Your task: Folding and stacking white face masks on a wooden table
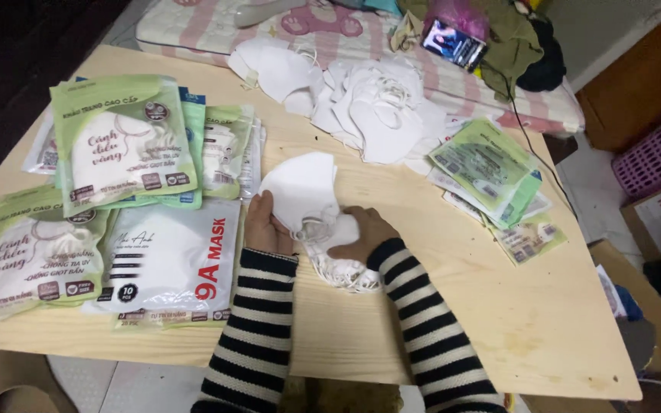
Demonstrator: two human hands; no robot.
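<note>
Both your hands meet at the table's [453, 306] middle: your left hand [267, 226] pinches the near edge of a small stack of white masks [304, 191], fingers closed on it, while your right hand [365, 233] is curled over the stack's right end, gripping it. Ear loops [342, 271] spill from under the right hand onto the wood, tangled enough that you can't count them. How many masks are in the stack is hard to tell; it looks like several.

To your left lie flat pouches. Two green-and-white packs [120, 141] sit at the far left, one above the other, each with a white mask pictured through a green border; the lower green pack [32, 256] is cut off by the left edge. More green packs [227, 149] are fanned out beneath the upper one, mostly hidden. Nearest your left sleeve is a white pouch [166, 264] with red lettering up its right side and a round black badge.

Beyond your hands, a loose heap of masks [369, 103] is piled up. Right of it, empty green pouches [491, 172] lie overlapped, back labels up. A phone [453, 42] rests past the table, its screen too blurred to read.
</note>
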